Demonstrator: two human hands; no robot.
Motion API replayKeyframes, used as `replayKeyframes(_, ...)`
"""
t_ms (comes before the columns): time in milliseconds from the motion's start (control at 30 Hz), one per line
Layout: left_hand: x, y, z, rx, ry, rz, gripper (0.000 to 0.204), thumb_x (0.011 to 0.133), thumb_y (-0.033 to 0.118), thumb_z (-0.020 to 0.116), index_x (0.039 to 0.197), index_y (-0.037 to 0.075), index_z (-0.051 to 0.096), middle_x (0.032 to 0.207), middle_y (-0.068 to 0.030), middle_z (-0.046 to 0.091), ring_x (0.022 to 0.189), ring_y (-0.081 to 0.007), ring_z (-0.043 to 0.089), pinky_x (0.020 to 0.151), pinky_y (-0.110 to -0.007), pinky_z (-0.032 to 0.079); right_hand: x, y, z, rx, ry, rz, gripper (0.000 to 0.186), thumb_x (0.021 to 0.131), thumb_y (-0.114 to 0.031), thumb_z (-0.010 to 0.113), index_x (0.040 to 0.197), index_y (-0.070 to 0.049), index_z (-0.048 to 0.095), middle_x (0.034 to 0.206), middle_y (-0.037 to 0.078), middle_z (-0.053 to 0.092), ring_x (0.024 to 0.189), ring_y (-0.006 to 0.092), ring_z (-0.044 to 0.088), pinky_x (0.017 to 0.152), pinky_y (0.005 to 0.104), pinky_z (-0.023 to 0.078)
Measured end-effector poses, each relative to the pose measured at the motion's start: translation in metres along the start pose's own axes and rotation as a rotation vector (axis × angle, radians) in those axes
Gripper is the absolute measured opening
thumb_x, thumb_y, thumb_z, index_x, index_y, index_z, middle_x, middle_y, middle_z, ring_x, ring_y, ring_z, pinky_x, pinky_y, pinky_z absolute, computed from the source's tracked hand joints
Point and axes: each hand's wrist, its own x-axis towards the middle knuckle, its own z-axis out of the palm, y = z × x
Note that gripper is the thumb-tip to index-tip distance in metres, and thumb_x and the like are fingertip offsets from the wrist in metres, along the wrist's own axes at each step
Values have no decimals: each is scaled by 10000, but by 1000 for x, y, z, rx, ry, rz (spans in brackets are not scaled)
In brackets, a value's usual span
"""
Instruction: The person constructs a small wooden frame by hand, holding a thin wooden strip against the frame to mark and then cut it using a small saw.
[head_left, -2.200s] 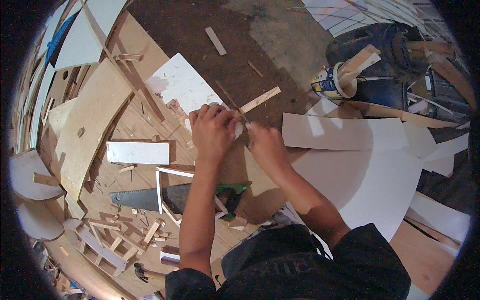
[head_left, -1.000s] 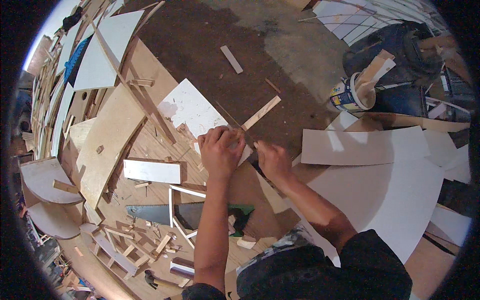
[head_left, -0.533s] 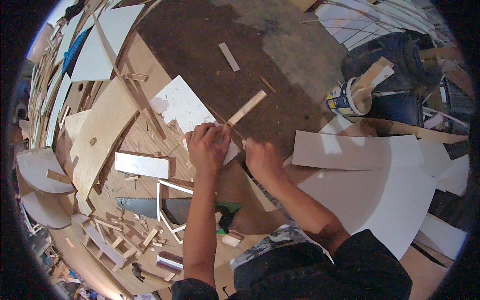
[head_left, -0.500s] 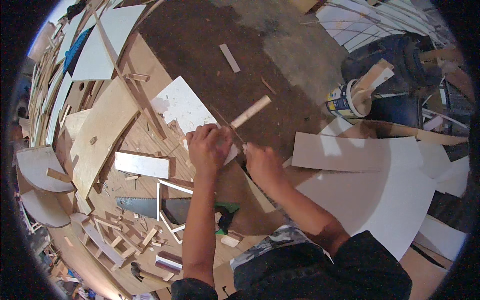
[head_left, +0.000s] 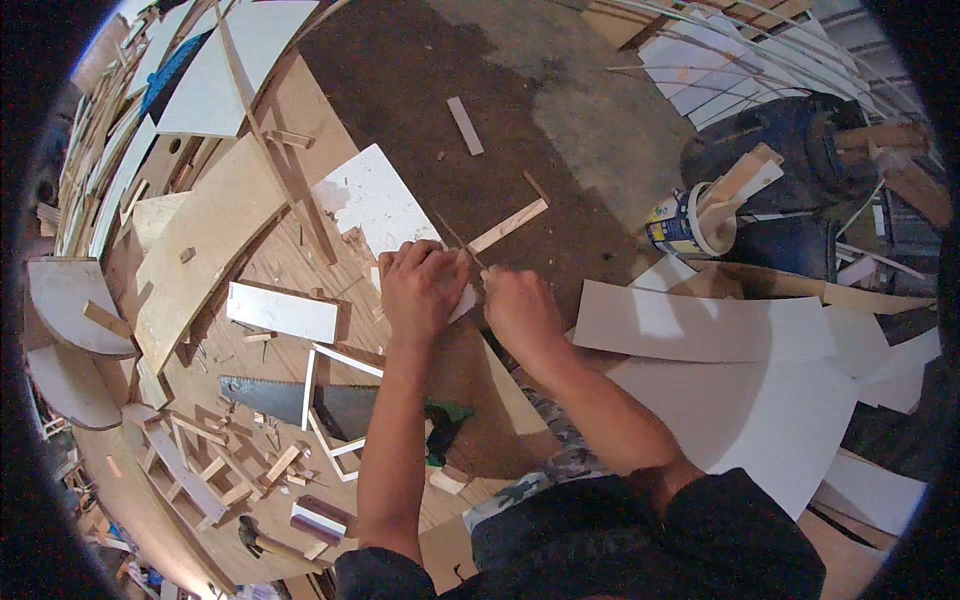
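Note:
My left hand (head_left: 426, 290) is closed over the near end of a narrow wooden strip (head_left: 510, 226), at the edge of a stained white board (head_left: 372, 200). The strip's other end juts past the board, over the dark floor. My right hand (head_left: 524, 312) is a fist around the near end of a thin, dark, narrow blade (head_left: 452, 231). The blade lies across the strip, right beside my left fingers. Whether it has teeth is too small to tell, and my fist hides its grip.
On the workbench (head_left: 290, 232) lie a handsaw (head_left: 350, 408), a white block (head_left: 282, 312), a thin white frame (head_left: 310, 385), a hammer (head_left: 265, 540) and scattered wood scraps. Large white sheets (head_left: 720, 420) lie to the right, beyond them a bucket (head_left: 688, 222) holding wood offcuts.
My right fist has shifted slightly left and up with the blade, closer to my left hand. The left hand still holds the strip at the board's edge. The whole view has shifted a little.

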Motion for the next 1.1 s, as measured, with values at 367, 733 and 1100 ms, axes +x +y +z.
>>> replayKeyframes(367, -3, -4, 2, -2, -33, 3, 121, 814, 254, 845, 849, 159, 779, 912, 18, 702, 888, -190, 665, 822, -388, 430, -19, 8, 7, 50, 47, -20, 204, 1006, -167, 576, 996, -13, 710, 838, 293, 694, 841, 515, 682, 775, 606, 547)
replayKeyframes(733, -6, -10, 1, 24, -39, -8, 158, 813, 268, 851, 844, 132, 775, 943, -2, 724, 899, -220, 673, 814, -404, 435, -24, 7, 11, 44, 15, -21, 203, 1015, -162, 576, 988, -5, 703, 857, 303, 693, 865, 513, 689, 789, 605, 549)
replayKeyframes(1100, -5, -5, 0, -2, -96, 1, 151, 831, 277, 839, 858, 136, 791, 950, -5, 729, 907, -214, 678, 832, -405, 442, -32, 15, 21, 40, 121, -25, 213, 1020, -183, 580, 989, -12, 704, 854, 299, 698, 866, 503, 695, 769, 607, 544)
